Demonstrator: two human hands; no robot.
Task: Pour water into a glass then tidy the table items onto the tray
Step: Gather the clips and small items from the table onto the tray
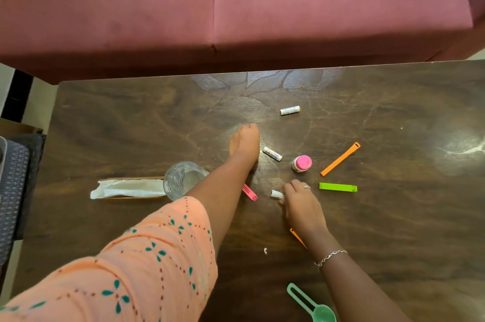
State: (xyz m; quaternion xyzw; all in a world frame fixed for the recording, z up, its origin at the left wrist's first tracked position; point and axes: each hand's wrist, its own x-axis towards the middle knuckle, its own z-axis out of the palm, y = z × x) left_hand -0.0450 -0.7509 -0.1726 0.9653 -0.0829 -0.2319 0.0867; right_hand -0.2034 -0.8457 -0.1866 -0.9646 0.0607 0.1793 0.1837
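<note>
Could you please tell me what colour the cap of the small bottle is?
The bottle cap is pink, seen best in the head view.

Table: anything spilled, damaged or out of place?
No spill or damage visible. Three batteries and clips lie scattered off the tray. A white scrap lies between the forearms, and an orange clip is half hidden under the right hand.

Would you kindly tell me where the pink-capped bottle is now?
In the head view the pink-capped bottle stands on the table right of centre, between a battery and the long orange clip, just beyond the right hand.
</note>
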